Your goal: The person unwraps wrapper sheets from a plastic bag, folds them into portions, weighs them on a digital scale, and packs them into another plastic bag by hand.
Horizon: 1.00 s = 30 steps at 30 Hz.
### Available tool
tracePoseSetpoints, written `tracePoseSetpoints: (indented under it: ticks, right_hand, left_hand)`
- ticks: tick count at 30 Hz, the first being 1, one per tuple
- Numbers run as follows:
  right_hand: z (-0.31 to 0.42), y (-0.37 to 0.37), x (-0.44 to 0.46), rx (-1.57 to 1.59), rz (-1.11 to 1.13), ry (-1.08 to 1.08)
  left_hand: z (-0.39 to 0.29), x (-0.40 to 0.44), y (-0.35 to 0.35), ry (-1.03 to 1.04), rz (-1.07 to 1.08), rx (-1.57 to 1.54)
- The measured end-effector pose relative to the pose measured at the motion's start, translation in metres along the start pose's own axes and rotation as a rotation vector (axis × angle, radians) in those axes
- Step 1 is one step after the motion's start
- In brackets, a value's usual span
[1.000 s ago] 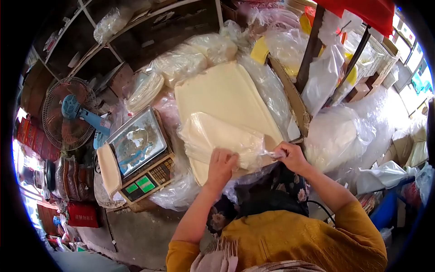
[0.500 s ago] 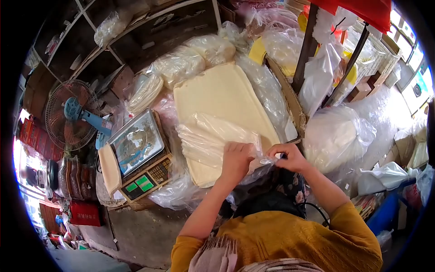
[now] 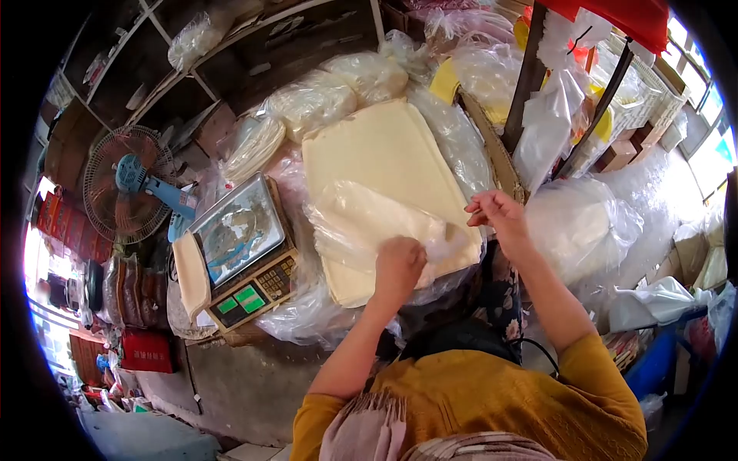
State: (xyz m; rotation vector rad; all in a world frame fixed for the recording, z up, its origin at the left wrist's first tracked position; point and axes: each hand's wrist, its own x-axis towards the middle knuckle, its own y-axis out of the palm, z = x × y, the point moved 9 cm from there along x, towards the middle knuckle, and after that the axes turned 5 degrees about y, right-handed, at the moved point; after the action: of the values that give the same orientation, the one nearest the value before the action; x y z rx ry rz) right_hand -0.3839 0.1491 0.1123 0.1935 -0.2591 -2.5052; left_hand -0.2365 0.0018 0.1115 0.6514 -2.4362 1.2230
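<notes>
A clear plastic bag (image 3: pixel 377 219) with pale cream, soft-looking contents lies across the front part of a stack of cream sheets (image 3: pixel 377 146). My left hand (image 3: pixel 400 265) is closed at the bag's near edge, its fingers curled down onto the plastic; what sits inside the fist is hidden. Raised off the bag to the right, my right hand (image 3: pixel 501 219) has loosely bent fingers, partly apart, and nothing visible in them. It hovers beside the right edge of the stack.
A digital scale (image 3: pixel 238 230) with green displays stands left of the stack, a folded cream sheet (image 3: pixel 191 273) at its side. Farther left is a blue fan (image 3: pixel 132 175). Filled plastic bags (image 3: pixel 311 106) line the back. A cardboard edge (image 3: pixel 492 146) and large bag (image 3: pixel 580 230) are on the right.
My right hand has come away from the bag's gathered end and moved up and right. My left hand stays at the bag, now more tightly curled. The view has shifted slightly.
</notes>
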Motion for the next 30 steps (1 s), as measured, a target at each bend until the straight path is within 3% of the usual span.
tracePoseSetpoints:
  ticks: [1, 4, 5, 7, 10, 12, 13, 15, 18, 19, 22, 23, 26, 27, 29, 30]
  right_hand:
    - [-0.024, -0.009, 0.003, -0.142, -0.032, 0.037]
    - [-0.046, 0.02, -0.014, -0.545, 0.125, -0.144]
    - [-0.034, 0.038, -0.023, -0.671, 0.1, -0.301]
    - [-0.013, 0.08, -0.04, -0.908, 0.036, -0.62]
    - [-0.03, 0.087, -0.031, -0.947, 0.175, -0.536]
    - [-0.038, 0.059, -0.018, -0.763, 0.134, -0.318]
    - [-0.043, 0.049, -0.013, -0.672, 0.114, -0.212]
    - [-0.03, 0.05, -0.019, -0.653, 0.067, -0.411]
    - [-0.02, 0.057, -0.028, -0.712, 0.086, -0.516]
    - [-0.018, 0.06, -0.03, -0.745, 0.109, -0.521]
    - [-0.014, 0.037, -0.026, -0.728, 0.024, -0.485]
    - [-0.011, 0.026, -0.023, -0.705, -0.028, -0.467]
    - [0.022, 0.061, -0.047, -0.752, 0.141, -0.732]
    - [0.023, 0.068, -0.051, -0.741, 0.2, -0.683]
    - [0.02, 0.08, -0.058, -0.72, 0.325, -0.591]
    - [0.02, 0.076, -0.058, -0.73, 0.33, -0.645]
  left_hand:
    - [0.007, 0.005, -0.003, -0.083, -0.039, -0.112]
    - [0.047, 0.002, -0.005, -0.486, -0.123, -1.079]
    - [0.045, 0.001, -0.008, -0.591, -0.195, -1.313]
    - [0.044, -0.001, -0.006, -0.551, -0.216, -1.375]
    - [0.045, 0.0, -0.009, -0.518, -0.234, -1.464]
    - [0.062, -0.001, -0.008, -0.52, -0.297, -1.567]
    - [0.067, 0.001, -0.01, -0.498, -0.292, -1.356]
    - [0.067, 0.005, -0.008, -0.452, -0.279, -0.937]
    - [-0.001, 0.045, -0.024, -0.134, 0.09, 0.058]
    - [-0.006, 0.049, -0.023, 0.096, 0.073, 0.222]
    - [0.005, 0.055, -0.064, 0.158, -0.252, 0.047]
    - [0.026, 0.06, -0.066, -0.113, -0.208, -0.164]
    - [-0.024, 0.066, -0.072, 0.174, -0.295, 0.127]
    - [-0.043, 0.068, -0.067, 0.215, -0.265, 0.157]
    - [-0.032, 0.069, -0.065, 0.082, -0.345, -0.109]
    - [-0.024, 0.069, -0.066, 0.014, -0.382, -0.24]
